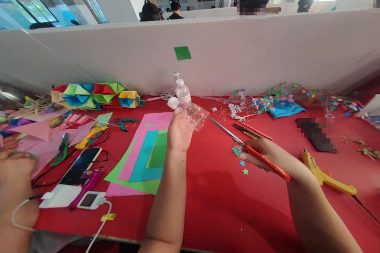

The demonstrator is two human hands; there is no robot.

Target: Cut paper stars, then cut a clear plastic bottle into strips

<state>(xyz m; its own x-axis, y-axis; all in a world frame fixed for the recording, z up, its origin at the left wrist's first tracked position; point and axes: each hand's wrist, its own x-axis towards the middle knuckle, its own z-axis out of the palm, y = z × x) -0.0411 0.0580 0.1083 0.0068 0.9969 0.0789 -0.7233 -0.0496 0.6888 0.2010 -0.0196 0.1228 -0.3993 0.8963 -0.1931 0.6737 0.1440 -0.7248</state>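
Note:
My left hand (179, 128) is wrapped round a clear plastic bottle (198, 116) with a white cap, held tilted above the red table. The cap points to the upper left and the body to the lower right. In my right hand (264, 152) is a pair of scissors (224, 127) with red handles, seen nearly edge-on. Their tips reach the right side of the bottle; whether they pierce it I cannot tell. Just behind stands another clear bottle (183, 91) with a white cap. Small star cutouts (242, 163) lie below the scissors.
Coloured paper sheets (142, 172) lie left of my left forearm. A phone (81, 166), pliers (124, 123) and folded-paper pieces (89, 95) are farther left. At the right are a yellow glue gun (323, 174) and star-filled clear plastic (297, 93). A white partition (118, 55) rises behind. Another person's arm (14, 193) rests at the left.

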